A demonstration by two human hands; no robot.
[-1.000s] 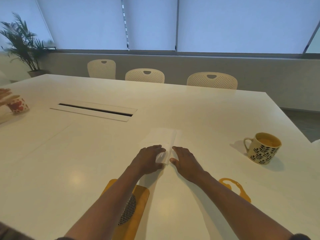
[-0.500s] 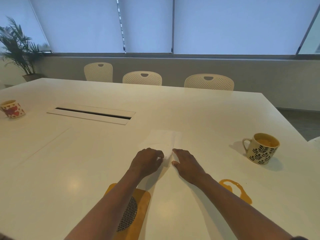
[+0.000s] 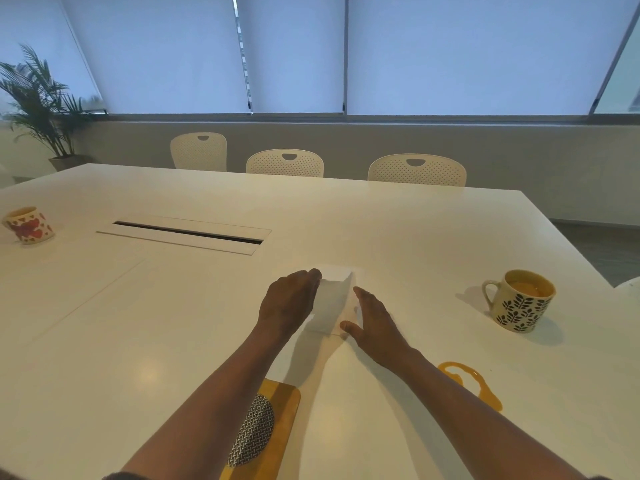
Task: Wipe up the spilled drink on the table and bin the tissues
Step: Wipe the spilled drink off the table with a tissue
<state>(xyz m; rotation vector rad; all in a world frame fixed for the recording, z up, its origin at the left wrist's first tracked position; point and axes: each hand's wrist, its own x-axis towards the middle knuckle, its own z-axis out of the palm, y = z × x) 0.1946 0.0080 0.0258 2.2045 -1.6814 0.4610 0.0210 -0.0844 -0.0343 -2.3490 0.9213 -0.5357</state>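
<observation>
A white tissue (image 3: 332, 303) lies mid-table, its left part lifted off the white table (image 3: 173, 323). My left hand (image 3: 289, 304) holds that raised part, fingers curled round its edge. My right hand (image 3: 372, 318) lies flat beside the tissue on its right, fingers straight and thumb touching its near corner. An orange spill (image 3: 471, 382) sits on the table to the right of my right forearm, apart from the tissue. No bin is visible.
A leaf-patterned mug (image 3: 521, 299) of orange drink stands at the right. A heart-patterned mug (image 3: 29, 225) stands far left. A cable slot (image 3: 187, 233) runs across the middle. A yellow wooden board (image 3: 266, 434) with a patterned pad lies under my left forearm. Three chairs (image 3: 285, 162) line the far edge.
My left hand has lifted the tissue's left part off the table. Both hands moved slightly forward along the tissue. A hand by the heart mug at far left is gone.
</observation>
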